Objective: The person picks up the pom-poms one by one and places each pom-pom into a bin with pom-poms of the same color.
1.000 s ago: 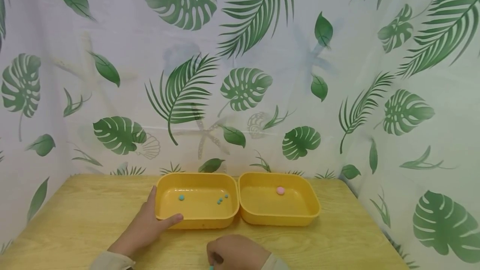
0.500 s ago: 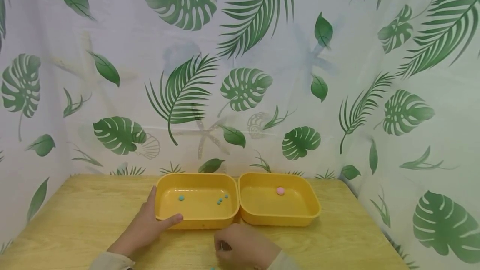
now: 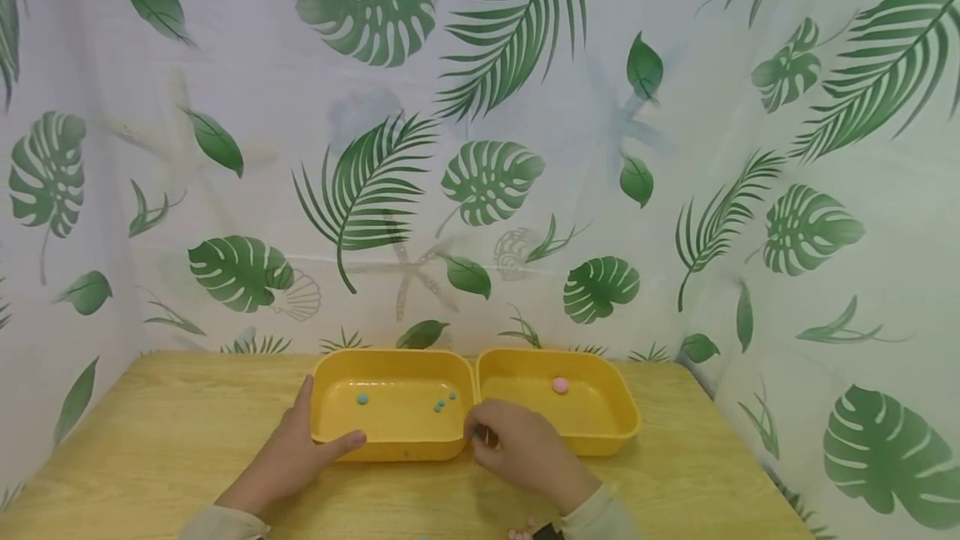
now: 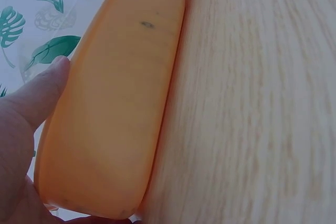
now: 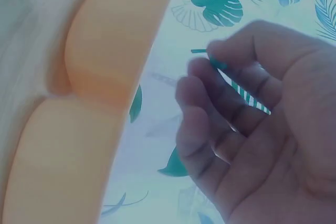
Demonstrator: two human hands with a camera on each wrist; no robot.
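My left hand (image 3: 288,444) holds the near left corner of the left yellow plastic box (image 3: 397,450), thumb along the front rim and fingers at its left end. In the left wrist view the thumb (image 4: 44,93) lies against the box's upper edge. Inside this box lie a teal ball (image 3: 363,398) and several smaller teal ones. My right hand (image 3: 521,448) is at the front where the two boxes meet, overlapping the right yellow box (image 3: 600,445). In the right wrist view its thumb and index finger pinch a small teal piece (image 5: 216,63), mostly hidden by the fingertips.
A pink ball (image 3: 560,385) lies in the right box. Small pink pieces (image 3: 517,534) and a teal piece (image 3: 425,537) lie on the wooden table (image 3: 187,423) at the near edge of the view. A leaf-printed curtain (image 3: 405,190) hangs behind the boxes.
My right hand has risen from the near part of the table, forward and right, to the boxes' front rims. Pink pieces have come into view beneath its wrist. The left hand stays put.
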